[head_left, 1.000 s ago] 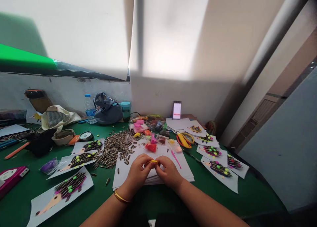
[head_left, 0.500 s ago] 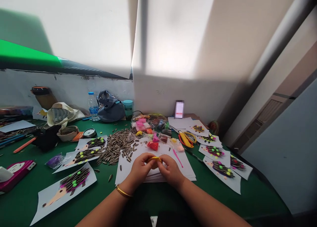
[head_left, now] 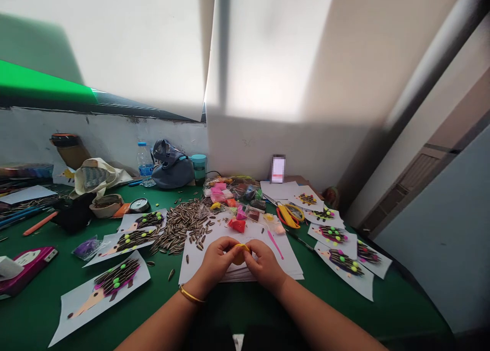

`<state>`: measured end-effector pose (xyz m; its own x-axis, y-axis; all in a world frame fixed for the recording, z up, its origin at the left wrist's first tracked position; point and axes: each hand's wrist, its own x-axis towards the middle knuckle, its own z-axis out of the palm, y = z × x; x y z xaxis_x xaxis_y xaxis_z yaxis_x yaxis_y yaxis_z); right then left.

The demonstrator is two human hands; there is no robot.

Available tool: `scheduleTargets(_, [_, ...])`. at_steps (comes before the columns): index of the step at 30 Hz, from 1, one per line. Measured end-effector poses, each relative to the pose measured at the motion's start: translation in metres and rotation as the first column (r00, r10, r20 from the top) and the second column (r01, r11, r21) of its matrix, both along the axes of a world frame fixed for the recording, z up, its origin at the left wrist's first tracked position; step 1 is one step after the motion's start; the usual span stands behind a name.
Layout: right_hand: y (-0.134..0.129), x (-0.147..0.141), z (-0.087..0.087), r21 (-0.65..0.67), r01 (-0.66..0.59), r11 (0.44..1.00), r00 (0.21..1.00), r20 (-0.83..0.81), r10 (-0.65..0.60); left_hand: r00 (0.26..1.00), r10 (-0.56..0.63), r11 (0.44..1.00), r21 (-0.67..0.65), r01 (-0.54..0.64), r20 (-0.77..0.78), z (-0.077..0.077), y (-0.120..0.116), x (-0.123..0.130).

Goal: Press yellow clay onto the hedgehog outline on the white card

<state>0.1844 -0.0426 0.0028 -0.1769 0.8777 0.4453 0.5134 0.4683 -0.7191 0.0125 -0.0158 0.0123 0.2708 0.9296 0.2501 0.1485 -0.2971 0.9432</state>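
Observation:
A flattened piece of yellow modelling clay [head_left: 239, 258] is pinched between my two hands, above the front of a stack of white paper [head_left: 281, 267]. My left hand [head_left: 217, 259] is closed on its left edge, and a gold bangle circles that wrist. On its right edge, the fingers of my right hand [head_left: 264, 263] are closed too. Beyond the hands, a lump of red clay [head_left: 237, 225] rests on the paper. A pink modelling tool [head_left: 274, 245] lies just right of my right hand. Sunflower seeds [head_left: 184, 223] are heaped to the left, some spilling onto the paper.
Hedgehog pictures made with seeds lie on the left [head_left: 103, 295] and right [head_left: 340, 264]. Bagged clay [head_left: 229, 187] sits behind the paper, near yellow-handled scissors [head_left: 289, 216]. A phone [head_left: 278, 169] leans on the wall. Farther left are a water bottle [head_left: 144, 165] and a blue bag [head_left: 172, 165].
The yellow clay has tilted, so more of its flat face shows between my hands. Both hands stay in nearly the same place, and the whole view has shifted very slightly.

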Motion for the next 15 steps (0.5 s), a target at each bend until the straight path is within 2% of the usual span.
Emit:
scheduleTargets(7, [0.0013, 0.0011, 0.0003, -0.011, 0.028, 1.000, 1.000, 0.010, -0.028, 0.996, -0.085, 0.996, 0.035, 0.084, 0.011, 0.0042, -0.0007, -0.0009])
scheduleTargets(11, [0.0009, 0.0005, -0.0003, 0.010, 0.012, 1.000, 0.998, 0.056, -0.012, 0.999, -0.027, 0.997, 0.068, 0.029, -0.037, 0.0037, 0.0003, -0.0001])
scheduleTargets(15, [0.0002, 0.0025, 0.0030, -0.001, -0.075, 0.997, 0.997, -0.029, 0.075, 1.000, 0.007, 0.999, 0.048, -0.008, 0.017, 0.0041, 0.0009, -0.0008])
